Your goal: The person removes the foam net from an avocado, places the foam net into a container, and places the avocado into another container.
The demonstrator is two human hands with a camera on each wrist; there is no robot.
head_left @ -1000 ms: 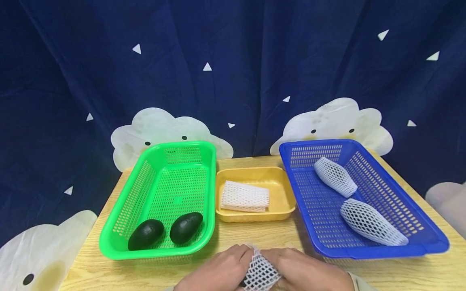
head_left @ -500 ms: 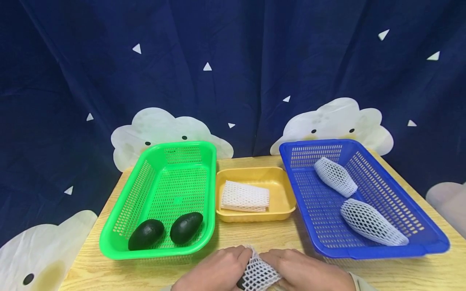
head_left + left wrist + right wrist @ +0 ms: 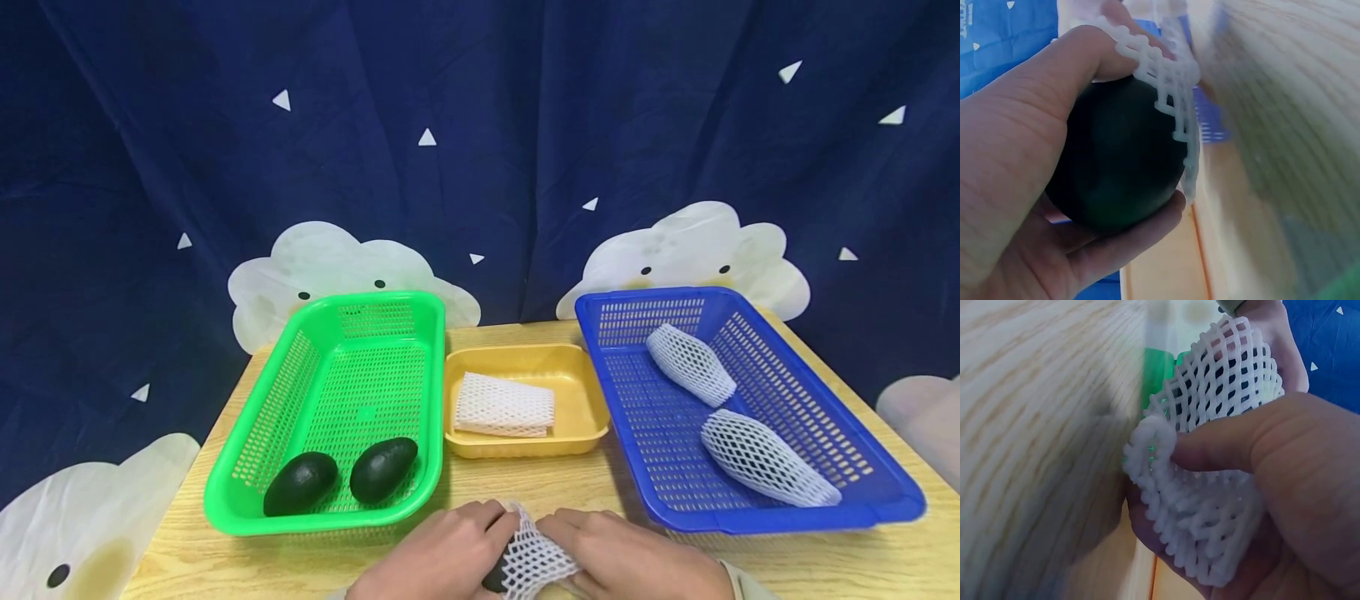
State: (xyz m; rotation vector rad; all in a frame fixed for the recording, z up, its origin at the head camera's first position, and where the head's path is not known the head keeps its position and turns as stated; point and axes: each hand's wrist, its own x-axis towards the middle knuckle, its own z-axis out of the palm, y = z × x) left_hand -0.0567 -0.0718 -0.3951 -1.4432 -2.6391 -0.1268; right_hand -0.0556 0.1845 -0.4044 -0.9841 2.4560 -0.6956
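Observation:
At the bottom of the head view, my left hand (image 3: 442, 554) grips a dark avocado (image 3: 1119, 156), thumb on one side and fingers on the other. A white foam net sleeve (image 3: 536, 560) covers part of the fruit; in the left wrist view the avocado's rounded end sticks out bare from the sleeve's rim. My right hand (image 3: 633, 554) pinches the gathered far end of the sleeve between thumb and fingers, as the right wrist view shows. The fingers hide part of the avocado.
A green basket (image 3: 435, 375) at left holds two bare avocados (image 3: 384, 469). Between the baskets, a yellow tray (image 3: 581, 400) contains folded foam nets (image 3: 504, 406). The blue basket (image 3: 626, 417) at right holds two net-covered fruits (image 3: 765, 458). All stand on a wooden table (image 3: 525, 483).
My left hand has shifted slightly left, and a little more of the dark avocado shows beside the net. The right hand stays nearly in place; baskets and tray are unchanged.

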